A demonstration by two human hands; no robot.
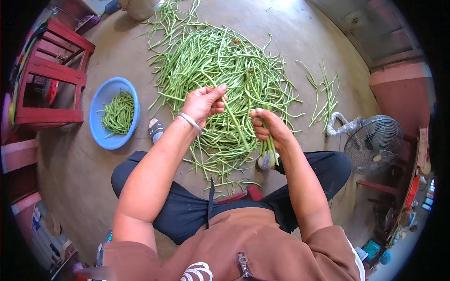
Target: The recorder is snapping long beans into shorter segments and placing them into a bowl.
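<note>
My left hand [208,103], with a pale bangle [190,123] at its wrist, pinches a single long green bean [233,119] between thumb and fingers. The bean slants down to the right across the heap. In my right hand [269,127] is a small bunch of long beans [271,147], gripped in the fist with the ends hanging below it. Under and beyond both hands spreads a large heap of long beans [225,63] on the floor. Part of the held bunch is hidden by my fingers.
A blue plastic basin [94,119] holding shorter bean pieces [119,114] stands at left, near a red wooden chair [52,72]. Several stray beans [325,95] lie to the right, by an electric fan [374,142]. A bucket [140,8] stands at the far end.
</note>
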